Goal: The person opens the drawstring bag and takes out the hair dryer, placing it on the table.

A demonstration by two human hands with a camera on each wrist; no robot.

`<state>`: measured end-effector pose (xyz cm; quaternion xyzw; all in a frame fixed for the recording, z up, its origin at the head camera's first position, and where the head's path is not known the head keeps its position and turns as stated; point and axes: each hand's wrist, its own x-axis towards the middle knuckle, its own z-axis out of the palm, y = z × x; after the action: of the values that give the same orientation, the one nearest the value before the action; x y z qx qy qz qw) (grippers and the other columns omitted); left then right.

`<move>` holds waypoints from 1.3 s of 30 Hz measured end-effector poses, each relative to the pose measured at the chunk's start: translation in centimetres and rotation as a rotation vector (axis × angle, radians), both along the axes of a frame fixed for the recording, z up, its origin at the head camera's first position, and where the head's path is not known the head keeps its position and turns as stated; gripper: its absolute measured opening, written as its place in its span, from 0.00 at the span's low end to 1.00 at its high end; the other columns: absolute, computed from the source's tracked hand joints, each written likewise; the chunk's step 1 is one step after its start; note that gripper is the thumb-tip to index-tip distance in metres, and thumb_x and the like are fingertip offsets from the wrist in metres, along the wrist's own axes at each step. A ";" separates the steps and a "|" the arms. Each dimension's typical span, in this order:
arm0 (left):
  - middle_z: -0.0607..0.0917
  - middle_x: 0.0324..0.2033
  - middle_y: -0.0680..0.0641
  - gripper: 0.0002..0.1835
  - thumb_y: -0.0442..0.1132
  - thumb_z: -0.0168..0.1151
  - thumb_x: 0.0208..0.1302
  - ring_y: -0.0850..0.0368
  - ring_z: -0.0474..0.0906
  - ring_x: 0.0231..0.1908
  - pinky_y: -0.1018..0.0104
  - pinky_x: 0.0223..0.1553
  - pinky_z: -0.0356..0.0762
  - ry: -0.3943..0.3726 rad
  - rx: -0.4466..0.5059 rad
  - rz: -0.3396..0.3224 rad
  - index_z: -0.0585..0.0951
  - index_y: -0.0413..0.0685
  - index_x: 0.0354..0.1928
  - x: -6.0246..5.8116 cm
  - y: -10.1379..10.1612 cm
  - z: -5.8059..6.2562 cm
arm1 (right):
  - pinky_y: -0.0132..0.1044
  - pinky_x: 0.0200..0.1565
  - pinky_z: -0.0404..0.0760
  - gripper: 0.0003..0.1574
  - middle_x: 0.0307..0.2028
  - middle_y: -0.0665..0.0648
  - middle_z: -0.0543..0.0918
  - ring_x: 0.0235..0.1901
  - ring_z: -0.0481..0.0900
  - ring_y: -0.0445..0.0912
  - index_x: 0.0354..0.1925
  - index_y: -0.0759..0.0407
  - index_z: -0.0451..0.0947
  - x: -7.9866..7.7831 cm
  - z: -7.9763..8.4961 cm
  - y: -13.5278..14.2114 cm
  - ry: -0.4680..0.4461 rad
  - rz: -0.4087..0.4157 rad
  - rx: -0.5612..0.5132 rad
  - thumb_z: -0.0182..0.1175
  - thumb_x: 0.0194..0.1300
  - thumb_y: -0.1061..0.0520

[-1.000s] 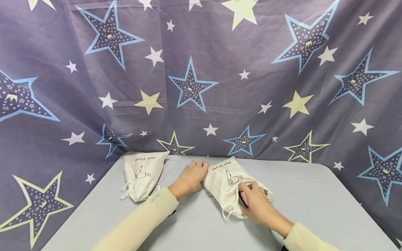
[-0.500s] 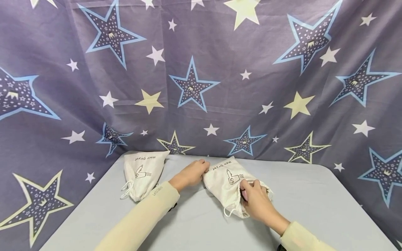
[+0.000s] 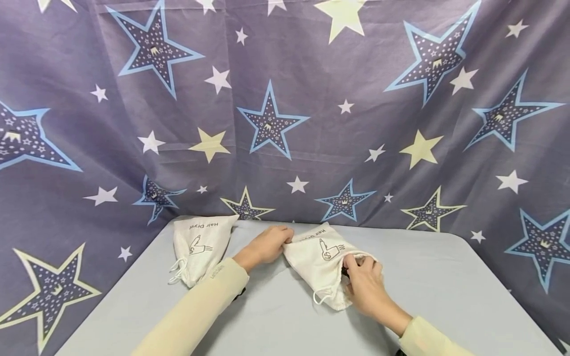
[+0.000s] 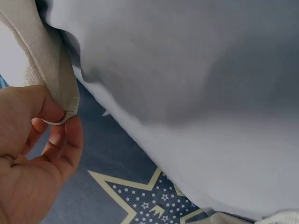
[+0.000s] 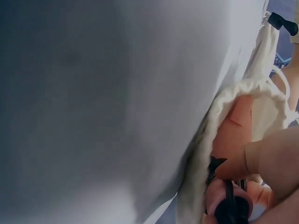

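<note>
A cream drawstring bag [image 3: 307,262] printed "Hair Dryer" lies right of the table's middle, its mouth gaping toward me. My left hand [image 3: 267,245] pinches the bag's far-left corner; in the left wrist view, thumb and fingertips of that hand [image 4: 44,144] meet on the cloth corner. At the bag's mouth, my right hand [image 3: 367,287] has its fingers inside. The right wrist view shows a pink hair dryer [image 5: 232,133] with black cord [image 5: 229,193] in the opening, and my right hand [image 5: 280,163] gripping it. Most of the dryer is hidden by cloth and fingers.
Another cream "Hair Dryer" bag [image 3: 200,252] lies at the table's far left, beside my left forearm, its mouth drawn together with white strings. Grey cloth covers the table [image 3: 436,291]. A purple star-patterned curtain [image 3: 311,148] hangs behind the far edge.
My left hand has closed onto the bag's corner, and the cloth there has creased over part of the lettering. My right hand stays at the mouth; less pink shows there in the head view.
</note>
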<state>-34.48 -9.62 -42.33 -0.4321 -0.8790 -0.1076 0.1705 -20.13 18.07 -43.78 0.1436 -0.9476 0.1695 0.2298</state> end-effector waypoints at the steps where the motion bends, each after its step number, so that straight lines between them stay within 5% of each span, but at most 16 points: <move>1: 0.67 0.27 0.53 0.16 0.19 0.58 0.48 0.55 0.66 0.28 0.60 0.33 0.70 0.008 0.012 -0.004 0.69 0.48 0.29 -0.1 -0.2 0.1 | 0.50 0.34 0.68 0.32 0.38 0.65 0.69 0.39 0.65 0.63 0.42 0.53 0.67 0.1 0.0 0.2 -0.002 0.007 0.005 0.73 0.43 0.71; 8: 0.73 0.28 0.52 0.15 0.19 0.59 0.47 0.54 0.70 0.29 0.57 0.36 0.73 0.032 0.052 0.024 0.72 0.48 0.29 -0.6 -1.3 0.5 | 0.45 0.36 0.60 0.34 0.37 0.58 0.67 0.37 0.62 0.55 0.43 0.54 0.68 0.6 0.1 1.9 0.022 0.102 0.054 0.72 0.42 0.72; 14: 0.77 0.36 0.51 0.17 0.22 0.62 0.52 0.50 0.76 0.37 0.55 0.43 0.77 -0.027 -0.057 0.097 0.75 0.51 0.39 0.4 -0.8 0.7 | 0.42 0.31 0.64 0.31 0.39 0.57 0.68 0.36 0.63 0.55 0.44 0.51 0.69 0.6 0.3 2.5 -0.030 0.090 0.056 0.73 0.46 0.69; 25: 0.69 0.32 0.56 0.19 0.20 0.59 0.53 0.56 0.66 0.34 0.64 0.39 0.68 -0.050 -0.123 -0.029 0.71 0.55 0.33 1.0 0.2 0.7 | 0.42 0.30 0.64 0.28 0.39 0.59 0.68 0.35 0.63 0.56 0.40 0.49 0.66 -0.1 1.0 2.0 -0.113 0.032 0.059 0.71 0.52 0.69; 32: 0.72 0.31 0.56 0.20 0.17 0.57 0.47 0.58 0.68 0.34 0.62 0.44 0.67 -0.009 -0.044 -0.122 0.73 0.54 0.31 0.5 -0.4 0.6 | 0.44 0.30 0.65 0.26 0.40 0.58 0.68 0.37 0.63 0.56 0.40 0.49 0.66 -0.1 1.0 2.5 -0.115 0.039 0.040 0.69 0.54 0.68; 39: 0.76 0.34 0.54 0.22 0.16 0.56 0.47 0.58 0.70 0.36 0.61 0.45 0.64 -0.004 0.004 -0.125 0.76 0.53 0.34 0.0 -1.7 1.3 | 0.42 0.29 0.65 0.23 0.39 0.57 0.69 0.37 0.64 0.54 0.41 0.49 0.68 0.1 1.1 3.2 -0.044 0.087 0.074 0.70 0.56 0.66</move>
<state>-34.53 -11.30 -41.03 -0.4857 -0.8503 -0.1208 0.1627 -19.99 21.24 -42.65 0.1892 -0.9509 0.1472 0.1959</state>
